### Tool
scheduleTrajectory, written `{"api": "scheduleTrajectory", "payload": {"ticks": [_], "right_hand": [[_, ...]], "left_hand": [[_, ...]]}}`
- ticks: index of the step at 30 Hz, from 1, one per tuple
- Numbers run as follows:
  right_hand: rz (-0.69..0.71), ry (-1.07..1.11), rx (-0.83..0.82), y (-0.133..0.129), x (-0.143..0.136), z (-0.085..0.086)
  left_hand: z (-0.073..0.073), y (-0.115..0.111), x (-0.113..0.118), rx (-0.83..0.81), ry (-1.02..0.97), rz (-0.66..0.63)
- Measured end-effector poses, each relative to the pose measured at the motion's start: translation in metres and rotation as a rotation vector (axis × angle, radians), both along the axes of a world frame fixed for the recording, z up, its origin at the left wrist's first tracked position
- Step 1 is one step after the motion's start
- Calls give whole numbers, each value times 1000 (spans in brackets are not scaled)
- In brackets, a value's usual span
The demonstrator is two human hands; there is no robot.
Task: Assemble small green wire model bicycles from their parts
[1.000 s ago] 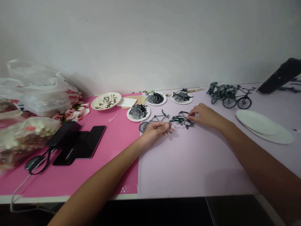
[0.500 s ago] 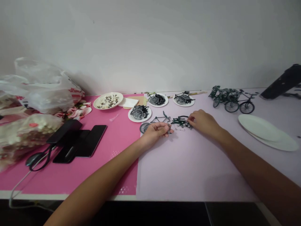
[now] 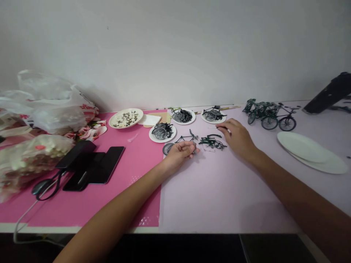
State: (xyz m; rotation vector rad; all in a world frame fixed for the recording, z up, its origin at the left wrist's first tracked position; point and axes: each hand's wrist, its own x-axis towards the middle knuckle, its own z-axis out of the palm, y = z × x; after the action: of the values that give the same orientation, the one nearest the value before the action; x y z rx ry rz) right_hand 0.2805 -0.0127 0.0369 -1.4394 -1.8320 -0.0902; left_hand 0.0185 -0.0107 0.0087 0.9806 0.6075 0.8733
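Observation:
My left hand (image 3: 182,151) pinches a small grey piece (image 3: 195,148) whose kind I cannot make out. Just behind its fingers lies a dark miniature bicycle frame (image 3: 187,138) with a spoked wheel (image 3: 167,148) at its left end. My right hand (image 3: 237,137) grips a small screwdriver (image 3: 218,127), its thin metal shaft pointing left and most of the handle hidden in the palm. Between the hands, dark green bicycle parts (image 3: 212,141) rest on the pale purple sheet, with tiny thin metal bits (image 3: 210,150) in front of them.
Plates of wheels and black parts (image 3: 162,140) stand behind my hands, beside a bowl of small pieces (image 3: 113,122). Finished-looking miniature bicycles (image 3: 278,118) are at the back right, near white plates (image 3: 326,164). Phones (image 3: 109,164) and plastic bags (image 3: 52,109) lie left.
My right hand has lifted away from the green parts, up and to the right, with the screwdriver now showing in it. My left hand has shifted slightly left with the grey piece.

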Motion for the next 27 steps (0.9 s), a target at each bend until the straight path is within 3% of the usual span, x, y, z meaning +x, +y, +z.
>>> {"api": "scheduleTrajectory", "payload": {"ticks": [3,6,12,27], "right_hand": [[165,130,88,-10,-15,3],[243,259,132,-21,-32,3],[368,214,156,-28,-46,-8],[404,212,244,-25,-48,-12]], "left_hand": [[0,-1,0,-12,-23,12],[0,-2,1,-14,-39,64],[2,-5,1,-16,-33,139],[4,-4,0,-19,-33,113]]}}
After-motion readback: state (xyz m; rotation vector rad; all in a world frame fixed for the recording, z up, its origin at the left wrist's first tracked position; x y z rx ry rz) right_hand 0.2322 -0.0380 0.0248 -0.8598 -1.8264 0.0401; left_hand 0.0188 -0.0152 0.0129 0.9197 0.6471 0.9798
